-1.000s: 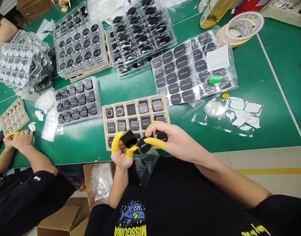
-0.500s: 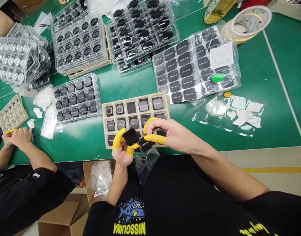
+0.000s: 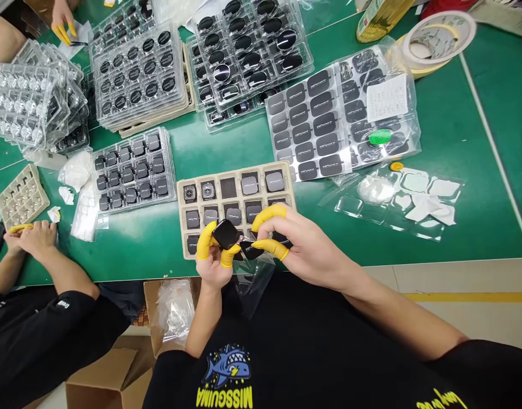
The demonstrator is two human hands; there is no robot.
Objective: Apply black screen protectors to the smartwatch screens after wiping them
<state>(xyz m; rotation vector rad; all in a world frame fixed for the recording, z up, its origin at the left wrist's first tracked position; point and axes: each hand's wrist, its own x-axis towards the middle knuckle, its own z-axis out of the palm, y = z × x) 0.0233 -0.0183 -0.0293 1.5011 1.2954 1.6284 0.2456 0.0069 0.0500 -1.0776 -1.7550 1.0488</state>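
My left hand point(image 3: 213, 264), with yellow finger cots, is closed on the edges of a dark, glossy square watch body point(image 3: 225, 233). Close beside it, my right hand point(image 3: 286, 241), also in yellow cots, pinches a black printed film label point(image 3: 251, 249). A clear plastic sheet point(image 3: 253, 281) hangs below that label, over my shirt. Whether the label touches the watch body is hard to tell. Behind both hands lies a beige tray point(image 3: 182, 227) with square watch bodies in its pockets, most bearing printed black labels; my hands cover part of its front row.
Sheets of printed black labels point(image 3: 302, 133) lie right of the tray, with used clear film and white scraps point(image 3: 426, 205) nearer. Stacked clear trays point(image 3: 133, 170) stand left and behind. A tape roll point(image 3: 439, 40) is at back right. Co-workers' hands point(image 3: 39, 236) are at left.
My right hand has shifted slightly, and the black label now sits a little lower and more tilted. Another person's hand with yellow cots has come into view at the top left.
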